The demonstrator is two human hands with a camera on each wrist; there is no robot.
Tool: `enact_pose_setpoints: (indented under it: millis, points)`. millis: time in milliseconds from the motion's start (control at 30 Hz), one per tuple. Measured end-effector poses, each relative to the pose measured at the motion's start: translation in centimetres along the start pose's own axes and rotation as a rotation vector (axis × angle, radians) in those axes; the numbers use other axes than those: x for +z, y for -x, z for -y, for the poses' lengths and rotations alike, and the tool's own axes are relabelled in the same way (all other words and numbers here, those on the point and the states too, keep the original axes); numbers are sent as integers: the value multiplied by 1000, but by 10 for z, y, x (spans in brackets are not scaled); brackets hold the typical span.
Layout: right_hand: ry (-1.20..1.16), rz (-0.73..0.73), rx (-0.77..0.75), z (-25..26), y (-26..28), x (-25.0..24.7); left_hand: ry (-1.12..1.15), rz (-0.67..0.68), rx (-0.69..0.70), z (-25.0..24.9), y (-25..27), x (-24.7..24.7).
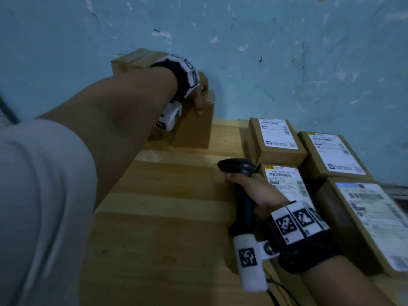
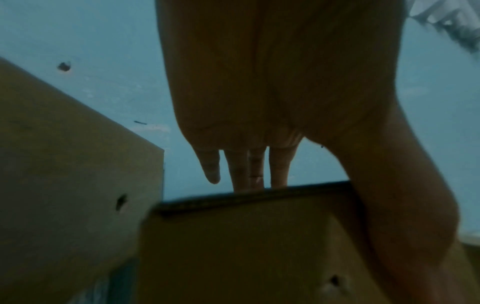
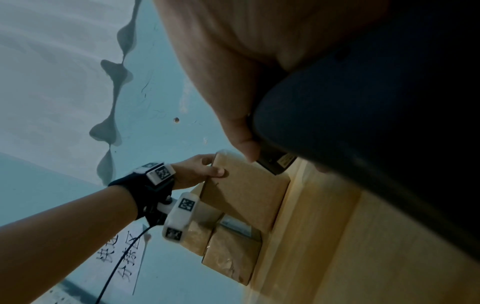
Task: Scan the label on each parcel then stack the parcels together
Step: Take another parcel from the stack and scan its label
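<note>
Blue scuffed wall, wooden table | head: left hand clamped over parcel at far-left stack by wall, likely seating it; right hand wrapped round scanner, parked beside labelled parcels probably awaiting scan | left wrist: fingers hooked behind box edge | right wrist: thumb on near face, steadying.

A pale grey short sleeve covers the left upper arm, forearms bare below it. Each wrist wears a black fabric wrist strap ringed with white square marker blocks printed in black-and-white codes, plus a white boxy camera module, and a thin black cable trails from the left one.
</note>
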State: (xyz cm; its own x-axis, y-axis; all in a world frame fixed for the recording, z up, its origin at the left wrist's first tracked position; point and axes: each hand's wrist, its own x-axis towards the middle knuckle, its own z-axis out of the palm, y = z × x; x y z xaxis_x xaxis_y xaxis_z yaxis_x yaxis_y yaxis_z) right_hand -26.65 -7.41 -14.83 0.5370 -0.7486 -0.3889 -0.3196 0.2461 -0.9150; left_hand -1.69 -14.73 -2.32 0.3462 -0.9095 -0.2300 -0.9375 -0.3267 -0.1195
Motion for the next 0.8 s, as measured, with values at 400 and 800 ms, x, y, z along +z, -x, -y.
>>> enact_pose_setpoints:
  millis: [400, 800]
  points:
    - [239, -83, 50, 17, 31, 12, 126, -88, 87, -14, 94, 34]
    - [252, -101, 65, 18, 38, 12, 1014, -89, -50, 5, 147, 140]
